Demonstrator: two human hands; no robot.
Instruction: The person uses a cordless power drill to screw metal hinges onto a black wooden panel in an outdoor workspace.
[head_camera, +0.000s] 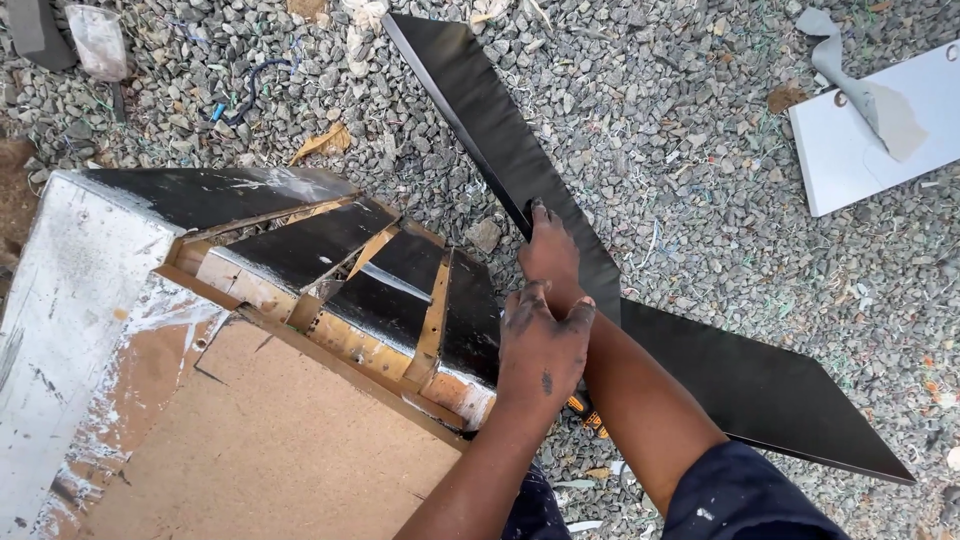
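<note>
A long black panel strip (500, 130) runs diagonally from the top middle to the lower right over the gravel. My right hand (548, 252) grips its left edge about halfway along, fingers curled over the edge. My left hand (540, 350), smeared with dark stains, lies just below it over my right wrist with the fingers bent. What it holds, if anything, is hidden. Both hands are beside the corner of a rough wooden piece (300, 400) faced with black panels.
The wooden piece has a white-painted side (60, 300) and a bare chipboard face. A small yellow-and-black object (592, 415) shows beneath my forearms. A white board with peeling film (870, 130) lies at the top right. Grey gravel (700, 180) covers the ground.
</note>
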